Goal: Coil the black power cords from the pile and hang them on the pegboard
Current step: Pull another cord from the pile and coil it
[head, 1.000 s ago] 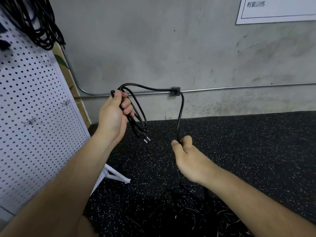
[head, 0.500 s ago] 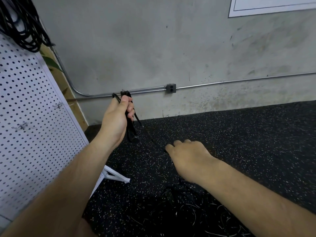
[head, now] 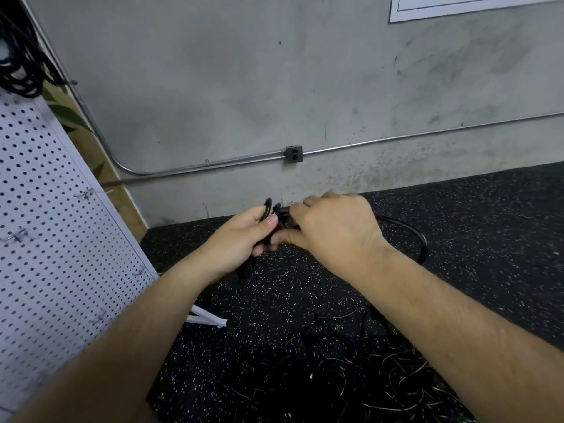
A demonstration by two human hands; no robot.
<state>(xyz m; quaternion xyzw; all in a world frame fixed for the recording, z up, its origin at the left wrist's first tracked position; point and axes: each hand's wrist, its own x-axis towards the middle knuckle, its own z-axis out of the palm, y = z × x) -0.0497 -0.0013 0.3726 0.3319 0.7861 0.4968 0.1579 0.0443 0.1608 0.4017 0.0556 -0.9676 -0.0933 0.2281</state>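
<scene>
Power cord [head: 268,212]: black, gathered into narrow loops and held in the air between the two hands, above the floor and in front of the wall's base.
Slack loop [head: 418,239]: part of the same cord, curving out to the right from behind the right hand, low over the floor.
Left hand [head: 244,239]: grips the bundle of loops with the thumb pressed on its front and the fingers wrapped behind. Loop tops stand above the thumb and the rest hangs below the palm.
Right hand [head: 332,230]: back toward the camera, fingers curled over the top of the loops. The thumb reaches to the left fingers, and the hand holds the cord.
Pile of cords [head: 351,370]: tangled black cords on the floor below the right forearm, well apart from the hands.
Pegboard [head: 61,270]: white perforated panel at the left, bearing metal hooks [head: 87,194] and standing on a white foot [head: 207,320].
Hung coils [head: 18,65]: black cords at the pegboard's upper corner.
Floor [head: 488,239]: black rubber with white speckles.
Wall [head: 244,87]: grey concrete, crossed by a metal conduit [head: 396,141] with a grey outlet box [head: 294,154].
Sign [head: 473,4]: white, at the upper right edge.
</scene>
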